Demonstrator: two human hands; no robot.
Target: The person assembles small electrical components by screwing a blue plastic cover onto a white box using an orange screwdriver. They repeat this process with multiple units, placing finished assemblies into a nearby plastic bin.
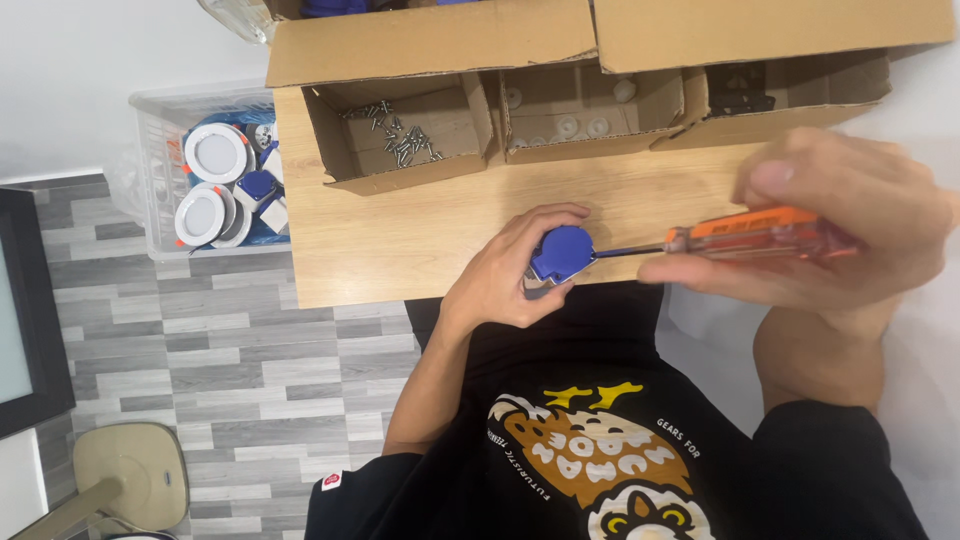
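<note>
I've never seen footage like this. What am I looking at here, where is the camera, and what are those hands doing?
There is no machine here: a person wears a camera on the head, so the single picture looks straight down at their own two hands and black shirt. The left hand grips a small blue plastic part at the edge of a wooden table. The right hand holds an orange-handled screwdriver, its tip at the blue part. At the back of the table stand open cardboard boxes: one with screws, one with small white pieces, one with something dark. On the floor to the left sits a clear bin of round white lamps.
</note>
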